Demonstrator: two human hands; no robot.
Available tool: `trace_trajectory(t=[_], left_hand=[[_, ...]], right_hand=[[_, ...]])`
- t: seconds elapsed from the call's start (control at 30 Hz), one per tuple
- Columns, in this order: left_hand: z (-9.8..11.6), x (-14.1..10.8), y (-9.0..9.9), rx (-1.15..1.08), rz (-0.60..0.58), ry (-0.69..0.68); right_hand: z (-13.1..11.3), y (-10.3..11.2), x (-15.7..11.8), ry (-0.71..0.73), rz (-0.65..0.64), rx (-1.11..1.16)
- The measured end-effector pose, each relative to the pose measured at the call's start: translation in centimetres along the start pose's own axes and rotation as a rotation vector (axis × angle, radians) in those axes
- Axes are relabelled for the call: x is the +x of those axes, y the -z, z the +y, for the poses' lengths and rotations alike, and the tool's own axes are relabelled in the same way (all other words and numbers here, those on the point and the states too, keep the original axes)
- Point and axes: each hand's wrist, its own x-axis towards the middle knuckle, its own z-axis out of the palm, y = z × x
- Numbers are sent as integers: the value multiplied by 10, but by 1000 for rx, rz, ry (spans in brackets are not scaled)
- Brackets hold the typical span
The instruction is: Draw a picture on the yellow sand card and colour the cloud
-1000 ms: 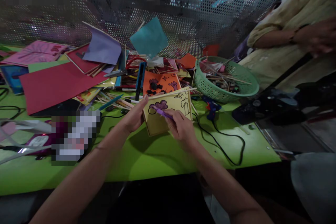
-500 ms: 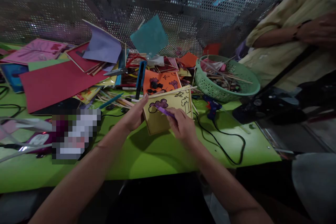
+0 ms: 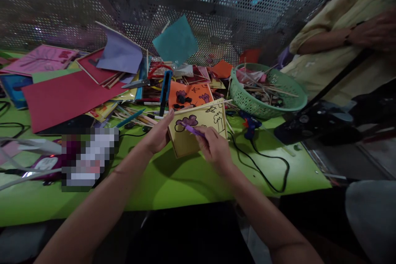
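Observation:
A yellow card point(image 3: 185, 142) with black outline drawings is tilted up off the green table point(image 3: 173, 181). My left hand point(image 3: 157, 136) grips its left edge. My right hand point(image 3: 213, 148) holds a purple marker point(image 3: 194, 130) with its tip on a purple-filled cloud shape on the card. A tree outline drawn on the card's right part is uncoloured.
Behind the card lie an orange drawn card point(image 3: 190, 95), loose sticks, scissors point(image 3: 137, 84) and many coloured paper sheets. A green basket point(image 3: 267, 107) of sticks stands at the right, a blue glue gun point(image 3: 250, 126) with a black cord beside it. Another person point(image 3: 340, 45) stands at the far right.
The marker tip has shifted slightly over the purple cloud shape. My left hand and the card stay where they were.

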Motion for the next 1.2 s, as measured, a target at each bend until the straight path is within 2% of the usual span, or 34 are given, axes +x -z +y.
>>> trace_trajectory(t=[0.43,0.77,0.9,1.2], left_hand=[[5,-2,-7,16,15,12],[1,0,0,10,-8,14],[1,-1,0,27,22,16],[2,-1,-2,30,3,8]], right_hand=[[0,4,0,7,5,7],[-2,1,1,23,-8,13],[-2,-1,1,8,12,1],[-2,-1,1,30,2,0]])
